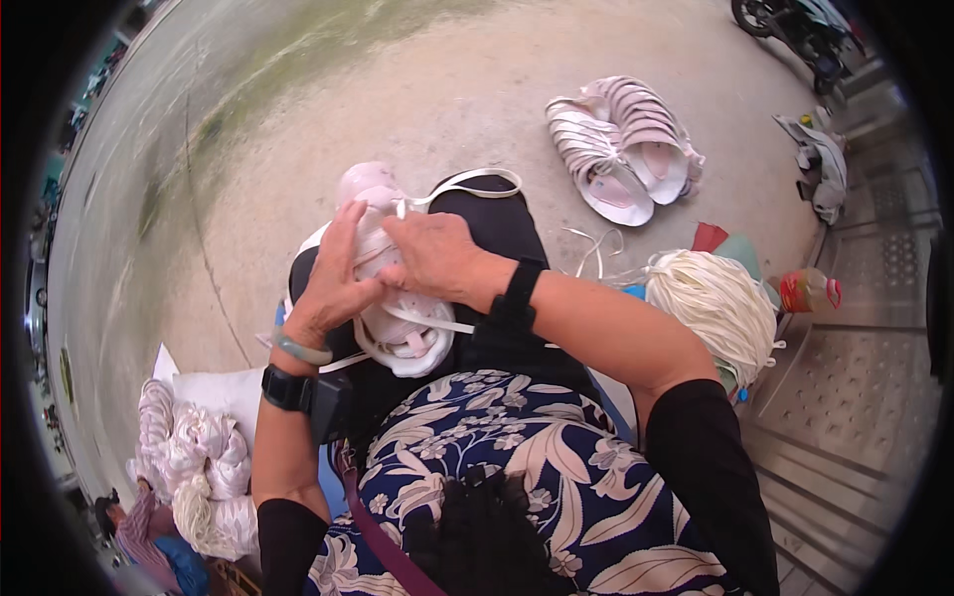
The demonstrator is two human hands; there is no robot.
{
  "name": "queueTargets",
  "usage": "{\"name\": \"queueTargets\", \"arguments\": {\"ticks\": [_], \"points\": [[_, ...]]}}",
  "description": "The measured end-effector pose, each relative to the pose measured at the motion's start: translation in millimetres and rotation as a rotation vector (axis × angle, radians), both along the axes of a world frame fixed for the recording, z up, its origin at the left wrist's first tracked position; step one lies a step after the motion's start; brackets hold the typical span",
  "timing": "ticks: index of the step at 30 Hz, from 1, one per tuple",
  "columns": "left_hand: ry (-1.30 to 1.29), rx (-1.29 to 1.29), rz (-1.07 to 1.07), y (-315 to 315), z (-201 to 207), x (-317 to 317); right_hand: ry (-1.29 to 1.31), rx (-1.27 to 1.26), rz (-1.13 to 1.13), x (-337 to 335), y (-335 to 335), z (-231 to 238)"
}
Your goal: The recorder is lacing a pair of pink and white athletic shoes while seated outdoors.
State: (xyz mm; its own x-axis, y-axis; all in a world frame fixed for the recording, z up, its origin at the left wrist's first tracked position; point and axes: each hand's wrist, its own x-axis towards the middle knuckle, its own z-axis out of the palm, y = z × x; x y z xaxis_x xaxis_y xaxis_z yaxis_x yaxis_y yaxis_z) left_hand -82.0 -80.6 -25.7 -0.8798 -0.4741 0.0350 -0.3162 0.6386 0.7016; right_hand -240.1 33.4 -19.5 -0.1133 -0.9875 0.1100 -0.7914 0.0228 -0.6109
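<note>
Head view: left hand [334,273] clasps one shoe [374,248]; right hand [437,253] curled over it, pinch unclear; one bottle [800,291].

Shoe [373,253] seemingly on lap [502,226]

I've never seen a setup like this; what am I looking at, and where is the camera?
There is no machine: these are a person's bare hands, seen from a wide fisheye camera worn on the head, which bends straight edges. The left hand and right hand are on a pale pink-and-white shoe across the lap, with white lace; their exact grip is unclear. On the ground lie nested shoes. At right are a lace bundle and a plastic bottle.
</note>
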Motion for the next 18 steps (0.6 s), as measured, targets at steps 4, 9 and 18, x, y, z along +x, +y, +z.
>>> {"name": "queueTargets", "arguments": {"ticks": [4, 9, 18], "points": [[0.068, 0.338, 0.109, -1, -5, 0, 0.05, 0.123, 0.004, 12, -6, 12], [0.094, -0.008, 0.17, 2, -12, -16, 0.074, 0.113, -0.002, 6, -1, 18], [0.026, -0.268, 0.209, 20, -15, -28, 0.097, -0.006, 0.139, -14, 7, -1]]}}
